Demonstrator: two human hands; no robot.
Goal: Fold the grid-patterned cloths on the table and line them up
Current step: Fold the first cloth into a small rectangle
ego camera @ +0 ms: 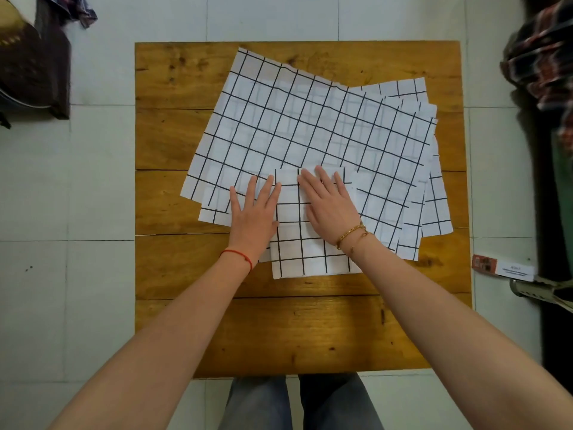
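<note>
Several white cloths with a black grid lie spread in a loose, fanned stack point(310, 125) on the far half of the wooden table point(173, 135). A small folded grid cloth point(305, 254) rests on the stack's near edge, reaching onto the bare wood. My left hand point(252, 217) lies flat with fingers apart on the folded cloth's left edge and the stack beside it. Flat on the folded cloth's upper right part is my right hand point(331, 206), fingers stretched forward. Neither hand grips anything.
The near half of the table point(279, 330) shows bare wood. Pale floor tiles surround it. A dark object with fabric sits at the far left point(34, 66), plaid clothing hangs at the right point(539, 63), and a small labelled card point(502, 269) lies right of the table.
</note>
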